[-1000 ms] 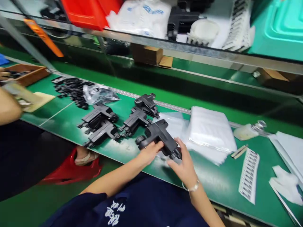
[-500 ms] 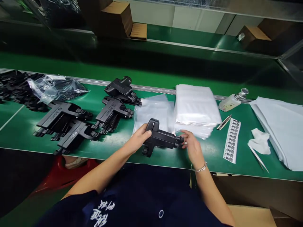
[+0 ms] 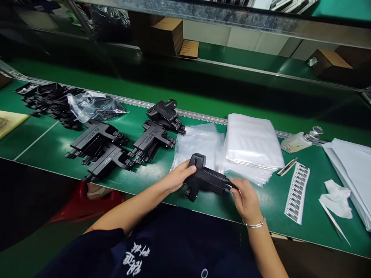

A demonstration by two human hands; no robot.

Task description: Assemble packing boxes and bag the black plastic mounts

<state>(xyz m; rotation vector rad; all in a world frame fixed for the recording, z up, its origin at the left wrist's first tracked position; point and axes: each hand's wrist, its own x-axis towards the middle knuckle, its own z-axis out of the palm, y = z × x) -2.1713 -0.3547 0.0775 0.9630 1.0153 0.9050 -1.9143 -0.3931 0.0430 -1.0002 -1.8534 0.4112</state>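
My left hand [image 3: 181, 176] is wrapped round the rounded end of a black plastic bracket [image 3: 210, 178], thumb on top. The bracket is held just above the bench's front edge, its long arm pointing right. At the far end of that arm, my right hand [image 3: 245, 196] pinches a small black end piece [image 3: 232, 183] between thumb and fingers. Behind the bracket lie clear plastic bags [image 3: 199, 143]. Several similar black brackets [image 3: 153, 141], some marked BOSCH, rest on the bench to the left.
A thick stack of clear bags [image 3: 253, 143] stands behind my right hand. Farther right are a pump bottle [image 3: 301, 139], a label strip [image 3: 297, 193], tweezers [image 3: 336, 224] and white sheets [image 3: 350, 166]. A bagged bundle [image 3: 97, 108] lies at the left, under an overhead shelf [image 3: 232, 23].
My right hand has closed on the end piece of the bracket, after being beside it with looser fingers. The camera view has shifted, so the bench appears lower and farther right.
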